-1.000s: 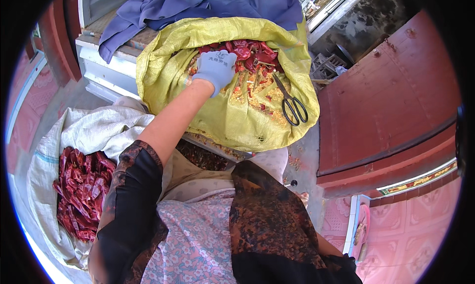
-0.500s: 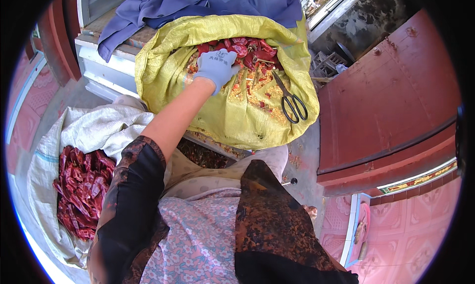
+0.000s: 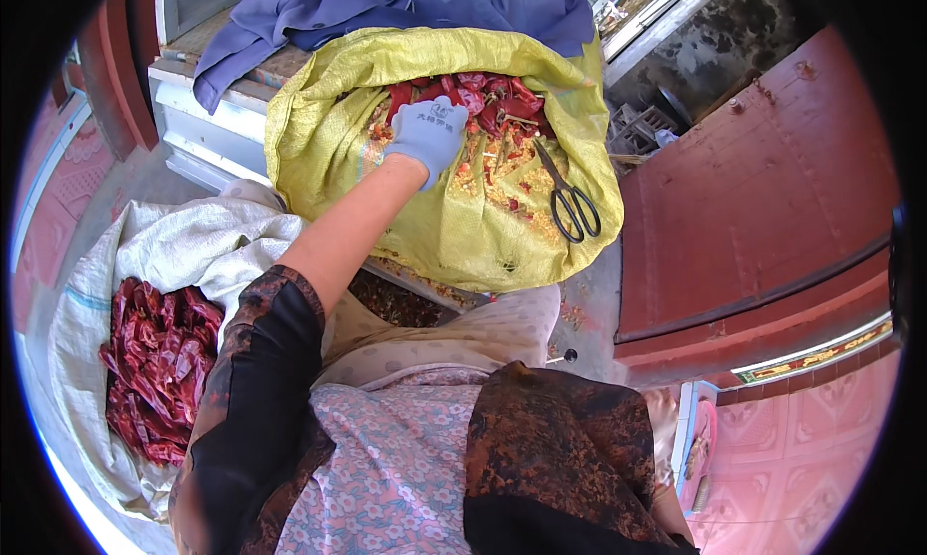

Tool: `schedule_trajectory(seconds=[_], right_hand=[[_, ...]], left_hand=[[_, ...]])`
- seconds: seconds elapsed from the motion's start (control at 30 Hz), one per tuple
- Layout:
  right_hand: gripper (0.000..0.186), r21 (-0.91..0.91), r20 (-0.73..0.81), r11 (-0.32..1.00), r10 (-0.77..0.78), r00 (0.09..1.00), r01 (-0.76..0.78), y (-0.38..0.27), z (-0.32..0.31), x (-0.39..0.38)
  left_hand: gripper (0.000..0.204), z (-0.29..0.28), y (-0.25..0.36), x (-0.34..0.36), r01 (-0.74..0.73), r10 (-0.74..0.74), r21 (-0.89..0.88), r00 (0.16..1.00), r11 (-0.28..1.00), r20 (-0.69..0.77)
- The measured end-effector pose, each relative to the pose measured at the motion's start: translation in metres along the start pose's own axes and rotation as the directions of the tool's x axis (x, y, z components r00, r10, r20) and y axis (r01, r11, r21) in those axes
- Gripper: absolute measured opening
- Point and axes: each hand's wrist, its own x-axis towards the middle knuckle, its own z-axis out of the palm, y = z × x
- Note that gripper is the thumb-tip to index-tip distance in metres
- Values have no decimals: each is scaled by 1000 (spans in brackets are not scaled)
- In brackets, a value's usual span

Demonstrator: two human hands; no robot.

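My left hand point(image 3: 428, 135), in a pale grey glove, is over the open yellow woven sack point(image 3: 435, 251). Its fingers curl downward out of sight, so what they hold, if anything, is hidden. Dried red chili peppers point(image 3: 502, 99) lie just beyond the knuckles, and yellow seeds with red scraps point(image 3: 492, 178) are spread beside the hand on the sack. To its right rest black-handled scissors point(image 3: 572, 205), blades pointing away from me. Down at my right side, a pale, partly covered shape point(image 3: 662, 425) beside my bare forearm may be my right hand; no fingers can be made out.
At the left stands a white woven sack point(image 3: 183, 236) holding more dried red chilies point(image 3: 159, 371). A blue-purple cloth point(image 3: 415, 9) drapes behind the yellow sack. On the right is a large dark-red metal panel point(image 3: 744, 188). Pink tiles point(image 3: 830, 429) lie beyond it.
My left hand has shifted slightly right and stays over the chilies. My right sleeve has moved, and the pale shape at that side shows farther right. The scissors stay in place.
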Motion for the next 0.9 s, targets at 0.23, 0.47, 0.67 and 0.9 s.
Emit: schedule_trajectory(seconds=[0.23,0.47,0.67,0.9], right_hand=[[20,702,-201,692,419,886,-168,35,7,46],[30,943,-50,302,548,835,-142,60,94,51],[42,894,353,124,395,848,-430,109,174,36],[70,709,671,267,32,741,-653,67,144,41]], left_hand=[[21,0,-2,1,30,-28,-54,999,998,38],[16,-8,-11,-3,23,-28,-66,997,998,-65],[19,-7,-24,2,-56,43,-159,996,986,-83],[24,-16,-39,9,18,11,-513,999,858,54]])
